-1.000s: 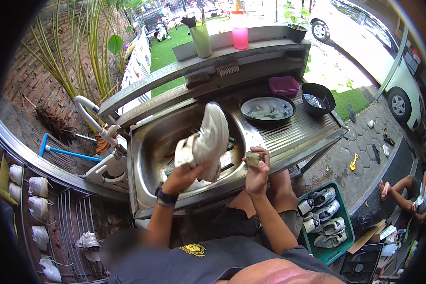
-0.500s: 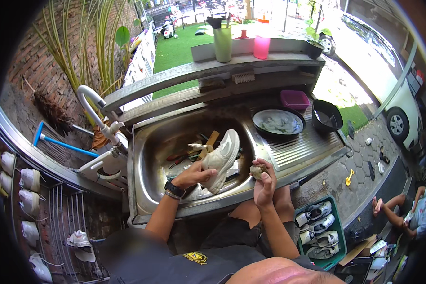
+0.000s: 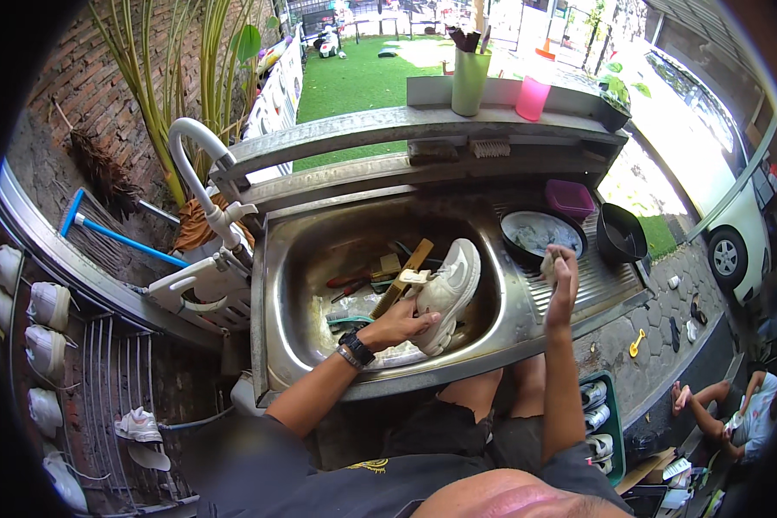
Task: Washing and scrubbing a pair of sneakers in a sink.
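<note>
A white sneaker (image 3: 449, 298) is gripped by my left hand (image 3: 399, 326), fingers and thumb closed around its lower end. It is held tilted over the right part of the metal sink (image 3: 278, 259). Raised at the near right edge of the black basin (image 3: 514, 250), my right hand (image 3: 563, 285) pinches a small grey-brown sponge-like lump (image 3: 548, 266), partly hidden by the fingers. Whitish, sudsy water fills the basin. Brushes, including a wooden-backed brush (image 3: 413, 274), and a red-handled tool (image 3: 344, 282) lie in the sink.
A white faucet (image 3: 181, 142) arches at the sink's left. Behind the basin are a purple tub (image 3: 570, 198) and a black container (image 3: 623, 235). Sneakers fill a green crate (image 3: 617, 432) at lower right and a rack (image 3: 104, 380) at left. Another person (image 3: 751, 410) sits far right.
My right hand has moved right and up with the lump, from the sink's front edge to the basin. The left hand still holds the sneaker. The view has shifted.
</note>
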